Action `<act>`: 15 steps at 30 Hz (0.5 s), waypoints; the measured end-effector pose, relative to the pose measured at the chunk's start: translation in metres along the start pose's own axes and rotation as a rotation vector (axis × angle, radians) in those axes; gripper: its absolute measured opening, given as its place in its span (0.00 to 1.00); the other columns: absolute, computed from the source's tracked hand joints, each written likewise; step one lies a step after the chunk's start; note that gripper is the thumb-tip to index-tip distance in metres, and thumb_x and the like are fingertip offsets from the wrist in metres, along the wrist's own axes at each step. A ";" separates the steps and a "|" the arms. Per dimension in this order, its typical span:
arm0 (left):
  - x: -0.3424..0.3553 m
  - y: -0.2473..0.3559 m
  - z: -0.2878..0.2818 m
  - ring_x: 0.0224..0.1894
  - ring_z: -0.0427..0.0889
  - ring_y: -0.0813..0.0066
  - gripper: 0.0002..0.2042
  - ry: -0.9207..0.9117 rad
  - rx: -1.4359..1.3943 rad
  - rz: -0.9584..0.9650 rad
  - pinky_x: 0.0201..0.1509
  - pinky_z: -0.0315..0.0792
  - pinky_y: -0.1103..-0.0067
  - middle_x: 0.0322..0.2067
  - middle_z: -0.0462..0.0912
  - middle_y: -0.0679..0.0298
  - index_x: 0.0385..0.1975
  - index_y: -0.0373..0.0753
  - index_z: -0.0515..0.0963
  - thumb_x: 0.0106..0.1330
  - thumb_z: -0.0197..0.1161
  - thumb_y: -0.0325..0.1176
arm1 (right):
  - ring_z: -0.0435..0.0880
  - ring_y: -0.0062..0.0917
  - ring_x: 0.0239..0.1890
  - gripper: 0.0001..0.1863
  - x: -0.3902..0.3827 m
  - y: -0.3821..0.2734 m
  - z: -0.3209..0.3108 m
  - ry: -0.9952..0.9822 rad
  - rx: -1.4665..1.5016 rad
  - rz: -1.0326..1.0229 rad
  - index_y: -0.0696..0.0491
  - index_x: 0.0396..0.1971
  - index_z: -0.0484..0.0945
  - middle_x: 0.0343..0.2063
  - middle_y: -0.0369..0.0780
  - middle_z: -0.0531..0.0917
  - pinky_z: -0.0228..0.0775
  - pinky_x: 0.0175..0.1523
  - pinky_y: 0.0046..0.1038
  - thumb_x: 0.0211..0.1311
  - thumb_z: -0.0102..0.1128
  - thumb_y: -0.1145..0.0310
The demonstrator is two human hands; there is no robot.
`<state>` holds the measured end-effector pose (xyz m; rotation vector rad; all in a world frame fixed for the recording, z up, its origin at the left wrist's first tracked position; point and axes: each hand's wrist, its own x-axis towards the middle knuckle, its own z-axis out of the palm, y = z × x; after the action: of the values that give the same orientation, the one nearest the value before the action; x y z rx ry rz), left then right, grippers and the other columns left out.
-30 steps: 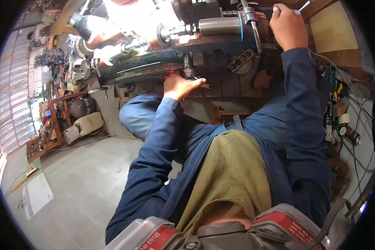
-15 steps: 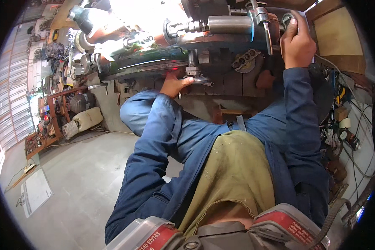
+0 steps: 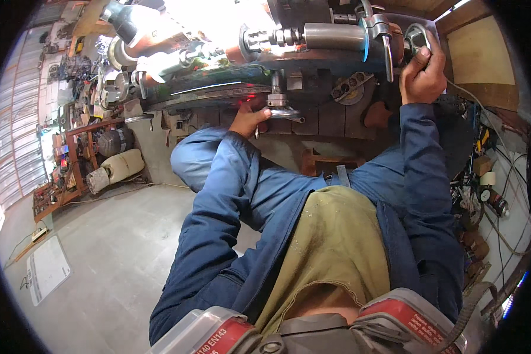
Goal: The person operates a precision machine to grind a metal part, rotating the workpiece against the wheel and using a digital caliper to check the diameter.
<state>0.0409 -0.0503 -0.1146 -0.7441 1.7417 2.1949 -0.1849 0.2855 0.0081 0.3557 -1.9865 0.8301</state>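
- Right hand (image 3: pixel 422 74) clamped around round grey metal handwheel (image 3: pixel 416 36) at right end of dark green metal lathe (image 3: pixel 218 79), fingers wrapped over rim.
- Left hand (image 3: pixel 249 118) pressed against front edge of lathe bed, beside curved shiny steel lever (image 3: pixel 286 112); grip hidden, cannot tell whether closed on anything.
- Polished steel cylinder (image 3: pixel 333 35) lying horizontal along lathe top, just left of handwheel.
- Cream plastic jerrycan (image 3: pixel 121 166) on grey concrete floor (image 3: pixel 112 253), well left of lathe.

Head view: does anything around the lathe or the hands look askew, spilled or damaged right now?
Nothing stands out. The right hand grips the round metal handwheel at the end of the grey steel tailstock barrel; the left hand rests by the shiny metal lever on the dark lathe bed. Glare hides the top.
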 end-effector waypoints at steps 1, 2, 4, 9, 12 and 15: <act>0.000 -0.001 0.000 0.38 0.78 0.71 0.32 -0.001 -0.001 0.040 0.31 0.74 0.75 0.44 0.78 0.60 0.56 0.33 0.70 0.52 0.72 0.42 | 0.86 0.38 0.35 0.14 -0.001 0.000 0.000 0.002 -0.008 0.000 0.50 0.47 0.79 0.37 0.42 0.85 0.78 0.37 0.33 0.70 0.47 0.62; 0.000 -0.002 0.000 0.33 0.77 0.78 0.30 -0.037 -0.009 0.079 0.25 0.71 0.81 0.39 0.81 0.64 0.53 0.34 0.75 0.52 0.72 0.44 | 0.86 0.38 0.35 0.14 -0.001 0.000 0.000 -0.005 -0.014 0.019 0.50 0.47 0.79 0.37 0.42 0.85 0.78 0.37 0.33 0.70 0.47 0.62; 0.001 -0.002 0.000 0.33 0.77 0.78 0.30 -0.032 0.006 0.070 0.25 0.71 0.80 0.40 0.80 0.64 0.54 0.34 0.74 0.53 0.71 0.45 | 0.86 0.39 0.35 0.14 0.002 0.000 -0.001 -0.016 -0.005 0.005 0.49 0.47 0.79 0.37 0.42 0.85 0.78 0.37 0.34 0.70 0.48 0.62; -0.013 0.015 0.001 0.39 0.78 0.73 0.32 0.095 0.295 0.153 0.36 0.74 0.76 0.43 0.80 0.60 0.56 0.35 0.72 0.54 0.70 0.47 | 0.84 0.43 0.37 0.13 0.022 0.001 -0.007 -0.236 -0.069 0.061 0.45 0.47 0.78 0.37 0.44 0.85 0.77 0.38 0.37 0.68 0.48 0.62; -0.061 0.038 -0.006 0.50 0.77 0.64 0.34 0.248 0.614 0.226 0.57 0.68 0.70 0.48 0.79 0.57 0.55 0.36 0.72 0.50 0.72 0.49 | 0.83 0.45 0.39 0.13 0.039 0.000 -0.006 -0.441 -0.171 0.161 0.44 0.46 0.78 0.36 0.45 0.85 0.75 0.40 0.41 0.68 0.47 0.60; -0.136 0.055 -0.018 0.66 0.60 0.58 0.40 0.943 1.565 0.140 0.65 0.46 0.45 0.62 0.66 0.56 0.56 0.41 0.72 0.43 0.72 0.58 | 0.81 0.47 0.44 0.16 0.061 0.005 0.001 -0.696 -0.194 0.283 0.47 0.46 0.79 0.39 0.48 0.84 0.72 0.48 0.44 0.66 0.47 0.59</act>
<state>0.1329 -0.0655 0.0002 -1.1115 3.0266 -0.1394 -0.2207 0.2933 0.0572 0.2726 -2.7928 0.7317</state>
